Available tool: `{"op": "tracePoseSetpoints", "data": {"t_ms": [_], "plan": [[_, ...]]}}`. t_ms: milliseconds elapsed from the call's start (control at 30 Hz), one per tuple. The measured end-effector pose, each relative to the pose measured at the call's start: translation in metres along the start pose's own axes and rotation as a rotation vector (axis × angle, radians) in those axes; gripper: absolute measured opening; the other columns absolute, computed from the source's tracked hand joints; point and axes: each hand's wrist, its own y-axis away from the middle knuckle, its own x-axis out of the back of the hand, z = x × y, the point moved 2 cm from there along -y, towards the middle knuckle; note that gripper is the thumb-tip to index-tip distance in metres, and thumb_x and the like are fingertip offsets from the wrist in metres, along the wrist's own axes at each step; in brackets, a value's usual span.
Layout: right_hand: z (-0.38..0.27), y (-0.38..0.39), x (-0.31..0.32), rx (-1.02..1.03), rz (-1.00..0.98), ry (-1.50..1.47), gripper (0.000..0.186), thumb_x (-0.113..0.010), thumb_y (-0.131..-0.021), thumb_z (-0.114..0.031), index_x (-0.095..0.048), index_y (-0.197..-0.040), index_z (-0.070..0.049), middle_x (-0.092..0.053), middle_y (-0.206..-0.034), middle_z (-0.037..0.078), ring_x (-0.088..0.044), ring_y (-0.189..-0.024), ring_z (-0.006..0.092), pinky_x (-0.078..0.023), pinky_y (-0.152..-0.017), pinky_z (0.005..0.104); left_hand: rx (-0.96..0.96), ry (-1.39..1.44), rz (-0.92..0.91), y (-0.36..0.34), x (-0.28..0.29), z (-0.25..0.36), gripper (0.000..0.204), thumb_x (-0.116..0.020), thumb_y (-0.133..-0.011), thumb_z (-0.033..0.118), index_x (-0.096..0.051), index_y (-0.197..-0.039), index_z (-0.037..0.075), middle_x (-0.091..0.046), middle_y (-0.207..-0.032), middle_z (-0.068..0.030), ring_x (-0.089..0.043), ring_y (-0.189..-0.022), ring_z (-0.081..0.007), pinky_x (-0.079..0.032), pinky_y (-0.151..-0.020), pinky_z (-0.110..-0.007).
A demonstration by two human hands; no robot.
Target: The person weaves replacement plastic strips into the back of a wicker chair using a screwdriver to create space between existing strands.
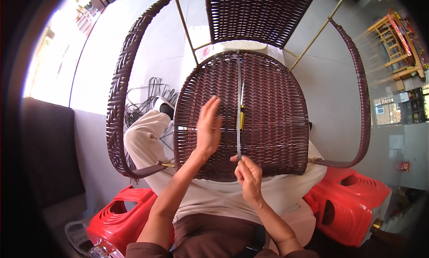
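A brown woven wicker chair (272, 128) lies across my lap, its rounded seat facing up. Down the middle of the seat runs a flat grey strip (239, 75), drawn straight from the far rim toward me. At the near end of that strip, my right hand (249, 175) is closed on it. My left hand (209, 130), slightly blurred, is over the left half of the weave with its fingers stretched out and nothing in them. A screwdriver (242, 117) with a yellow and black handle rests on the seat beside the strip, its shaft pointing away from me.
Wrapped armrests curve out at left (120, 83) and right (364, 97), and the woven backrest (259, 16) rises beyond the seat. Loose grey strips (149, 90) are heaped on the floor at left. Red plastic stools stand at left (120, 213) and right (357, 209).
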Motion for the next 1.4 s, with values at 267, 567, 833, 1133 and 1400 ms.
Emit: {"op": "tracePoseSetpoints", "data": {"t_ms": [267,567,833,1133,1400], "plan": [[0.004,0.048,0.029,-0.185,-0.177,-0.008,0.022,-0.041,-0.092,-0.015,-0.055,-0.098,0.001,-0.055,-0.066,0.005,-0.045,-0.052,0.0064,-0.037,-0.050,0.0172,0.822,1.124,-0.263,0.054,-0.005,0.052,0.029,-0.047,-0.092,0.022,-0.054,-0.111,0.001,-0.064,-0.093,-0.0118,-0.063,-0.078,-0.0157,-0.052,-0.071,-0.030],[-0.029,-0.018,0.100,0.182,0.208,0.632,0.021,-0.046,-0.091,-0.017,-0.059,-0.101,-0.003,-0.058,-0.065,0.004,-0.054,-0.055,0.0090,-0.043,-0.049,0.0226,0.738,1.173,-0.387,0.064,-0.018,0.099,0.018,-0.049,-0.091,0.013,-0.057,-0.097,-0.001,-0.064,-0.078,-0.0103,-0.061,-0.068,-0.0138,-0.052,-0.065,-0.025],[-0.034,-0.120,0.006,0.595,0.203,1.245,0.056,-0.062,-0.078,-0.023,-0.037,-0.126,-0.007,-0.060,-0.071,0.012,-0.059,-0.054,0.0264,-0.046,-0.044,0.0366,0.790,1.135,-0.382,0.090,0.003,0.103,0.019,-0.045,-0.092,0.014,-0.056,-0.094,-0.002,-0.063,-0.077,-0.0101,-0.061,-0.069,-0.0152,-0.051,-0.067,-0.028],[-0.050,-0.124,0.089,0.722,0.293,1.354,0.044,-0.058,-0.082,-0.016,-0.045,-0.123,-0.006,-0.056,-0.082,0.011,-0.056,-0.060,0.0206,-0.050,-0.056,0.0319,0.803,1.234,-0.574,0.120,-0.012,0.115,0.020,-0.044,-0.094,0.014,-0.055,-0.095,-0.002,-0.061,-0.079,-0.0065,-0.057,-0.071,-0.0108,-0.048,-0.066,-0.024],[-0.116,-0.053,0.013,0.887,-0.450,1.146,0.026,-0.061,-0.077,-0.010,-0.061,-0.103,-0.007,-0.055,-0.106,0.010,-0.050,-0.105,0.0269,-0.038,-0.093,0.0397,0.733,0.831,-0.717,0.132,0.000,0.116,0.021,-0.042,-0.094,0.013,-0.056,-0.092,-0.002,-0.062,-0.081,-0.0058,-0.058,-0.079,-0.0107,-0.049,-0.074,-0.026]]}}
